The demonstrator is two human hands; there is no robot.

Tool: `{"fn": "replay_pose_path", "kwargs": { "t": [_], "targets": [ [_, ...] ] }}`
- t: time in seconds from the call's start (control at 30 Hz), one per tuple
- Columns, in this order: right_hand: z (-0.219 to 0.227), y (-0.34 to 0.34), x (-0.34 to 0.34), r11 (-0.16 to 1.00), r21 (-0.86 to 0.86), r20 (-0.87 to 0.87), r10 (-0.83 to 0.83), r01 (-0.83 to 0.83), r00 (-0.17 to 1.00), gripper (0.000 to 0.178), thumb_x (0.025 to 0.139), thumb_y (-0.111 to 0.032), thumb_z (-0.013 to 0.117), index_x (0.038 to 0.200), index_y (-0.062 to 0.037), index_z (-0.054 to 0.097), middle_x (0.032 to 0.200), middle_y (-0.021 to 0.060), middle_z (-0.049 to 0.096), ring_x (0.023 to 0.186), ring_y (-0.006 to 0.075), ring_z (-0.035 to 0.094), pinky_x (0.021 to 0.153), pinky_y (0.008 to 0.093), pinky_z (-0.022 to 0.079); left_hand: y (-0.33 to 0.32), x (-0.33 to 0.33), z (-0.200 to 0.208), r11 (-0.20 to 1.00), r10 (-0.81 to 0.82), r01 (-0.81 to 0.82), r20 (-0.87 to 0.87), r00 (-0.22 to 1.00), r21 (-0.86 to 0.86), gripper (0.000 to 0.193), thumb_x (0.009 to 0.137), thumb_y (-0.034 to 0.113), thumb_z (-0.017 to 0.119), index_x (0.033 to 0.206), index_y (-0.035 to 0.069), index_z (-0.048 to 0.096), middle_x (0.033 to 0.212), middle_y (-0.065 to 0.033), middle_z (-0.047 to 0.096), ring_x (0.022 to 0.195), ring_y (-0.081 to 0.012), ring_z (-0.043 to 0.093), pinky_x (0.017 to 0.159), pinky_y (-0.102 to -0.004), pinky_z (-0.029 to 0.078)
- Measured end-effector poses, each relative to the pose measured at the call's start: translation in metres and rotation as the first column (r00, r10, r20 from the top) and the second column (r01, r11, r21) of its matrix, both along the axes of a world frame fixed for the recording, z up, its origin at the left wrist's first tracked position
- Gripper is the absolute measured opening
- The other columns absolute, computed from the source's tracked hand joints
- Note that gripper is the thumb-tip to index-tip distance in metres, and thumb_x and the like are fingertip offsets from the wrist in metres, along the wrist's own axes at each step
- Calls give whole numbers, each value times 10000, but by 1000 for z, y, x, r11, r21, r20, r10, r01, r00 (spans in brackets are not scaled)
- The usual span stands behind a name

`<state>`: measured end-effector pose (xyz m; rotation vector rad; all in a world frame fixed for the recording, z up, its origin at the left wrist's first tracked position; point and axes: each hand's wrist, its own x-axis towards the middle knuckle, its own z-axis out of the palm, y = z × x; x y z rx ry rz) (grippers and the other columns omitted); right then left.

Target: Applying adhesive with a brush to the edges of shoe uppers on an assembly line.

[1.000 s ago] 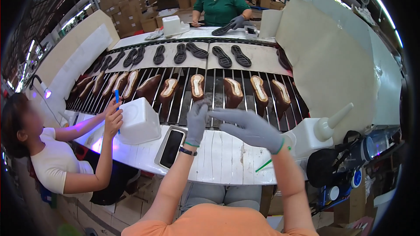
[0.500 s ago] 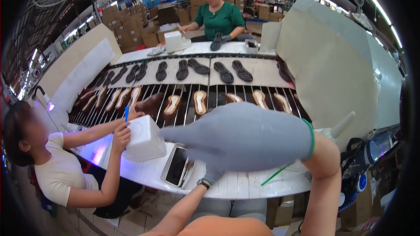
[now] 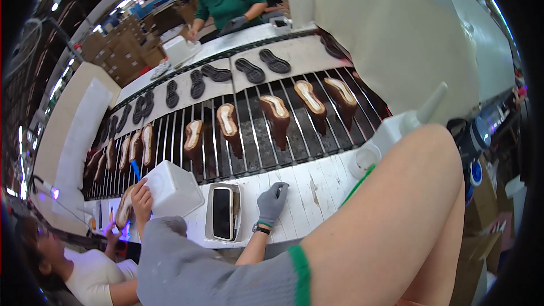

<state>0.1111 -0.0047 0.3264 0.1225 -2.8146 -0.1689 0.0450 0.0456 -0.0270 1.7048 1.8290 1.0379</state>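
My right hand (image 3: 198,266), in a grey glove with a green cuff, looms large at lower left; its fingers are hidden or blurred, so what they hold cannot be seen. My gloved left hand (image 3: 272,204), a dark band at its wrist, rests on the white table (image 3: 309,192) with curled fingers and nothing visible in them. Beside it, a phone (image 3: 223,213) lies in a white tray (image 3: 238,215). Left of that is a white box-shaped container (image 3: 170,184). A co-worker's hand (image 3: 141,195) there grips a blue-handled tool (image 3: 135,170); their other hand holds a shoe upper (image 3: 123,207).
Brown shoe uppers (image 3: 276,116) with pale undersides lie across a rack of metal bars (image 3: 252,136). Beyond them, black soles (image 3: 249,71) line a pale belt. A white spouted bottle (image 3: 405,124) and green stick (image 3: 358,184) are at right. Someone in green (image 3: 232,3) works opposite.
My right hand has swept from above the table to the lower left, nearer me. The view has tilted and turned. The co-worker at left has drawn a shoe upper off the rack side toward themselves.
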Motion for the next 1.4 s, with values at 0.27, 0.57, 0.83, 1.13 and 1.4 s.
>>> {"fn": "replay_pose_path", "kwargs": {
  "t": [0.27, 0.57, 0.83, 1.13, 1.4],
  "targets": [
    [3, 18, 1, 989, 135, 303, -105, 67, 947, 407, 792, -283, 706, 1122, -52, 651, 897, 101, 687, 876, 297, 680, 730, 423, 535, 3, 6, 0, 1000, 2, -2, -11, 1000, 12, 198, 949, 317, 621, 990, 164, 740, 593, -57, 612, 516, -219, 598, 520, -360, 441],
    [-170, 198, 46, 603, -644, 325, -341, 471, 882, 387, 850, -232, 692, 1191, -69, 611, 965, 169, 686, 882, 271, 695, 765, 411, 548, 3, 6, -2, 1000, 12, -13, -31, 999, -11, 171, 938, 297, 638, 981, 158, 728, 573, -59, 575, 514, -212, 589, 509, -359, 434],
    [-349, 264, 33, -2, -988, -47, -950, -156, 310, 788, 812, -229, 805, 1436, 13, 388, 1322, 159, 546, 1198, 255, 552, 1006, 360, 450, 0, 6, -3, 997, 20, -14, -97, 995, 70, 230, 921, 388, 649, 1041, 207, 726, 633, -73, 622, 557, -252, 635, 529, -366, 481],
    [-432, 307, 1, -118, -987, 100, -982, -105, 162, 460, 724, -228, 854, 1042, 50, 672, 887, 104, 707, 734, 190, 660, 665, 339, 523, 1, 1, 4, 1000, -30, 30, 3, 1000, 3, 240, 959, 386, 585, 1051, 198, 703, 700, -81, 664, 626, -270, 663, 574, -393, 500],
    [-300, 305, 13, -6, -965, -63, -964, -262, 257, 334, 800, -138, 776, 1071, 38, 692, 994, 78, 721, 872, 165, 661, 784, 316, 512, 1, 0, -2, 998, 0, 3, 63, 998, -59, 279, 958, 399, 594, 1135, 191, 653, 702, -72, 652, 654, -271, 659, 611, -375, 508]
  ]
}}
